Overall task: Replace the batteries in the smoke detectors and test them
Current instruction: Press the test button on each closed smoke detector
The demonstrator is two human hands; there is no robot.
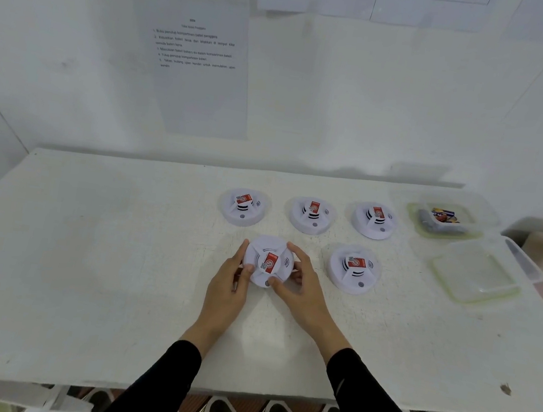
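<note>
Counter (82, 267): white and cracked. It carries everything, and the held smoke detector (268, 262) sits at its near middle, within easy reach of both arms.
Sheet (195, 68): taped to the wall well behind the held smoke detector, probably as a step list. The print is too small to read, and other papers above it are cut off by the frame.
Empty tub (475, 270): well to the right of the held smoke detector, likely meant for spent cells.
Battery tub (423, 230): to the right and further back, holding batteries (443, 216). Their number, and whether they are new or used, cannot be made out.
Back row (312, 215): three smoke detectors just behind the held one, face up with red labels showing, likely waiting their turn.
Spare smoke detector (354, 268): just right of the held one, also face up.
Held smoke detector: face up. The underside, where a battery cover would be, is hidden, so the battery step looks not yet begun. Whether it rests on the counter or is lifted cannot be told.
Left hand (230, 287): its fingers (243, 248) are curled round the left edge with the thumb on the face, apparently bracing for a twist or a turn-over.
Right hand (303, 291): its fingers (295, 250) wrap the right edge, and the thumb lies beside the grey button at the near rim.
</note>
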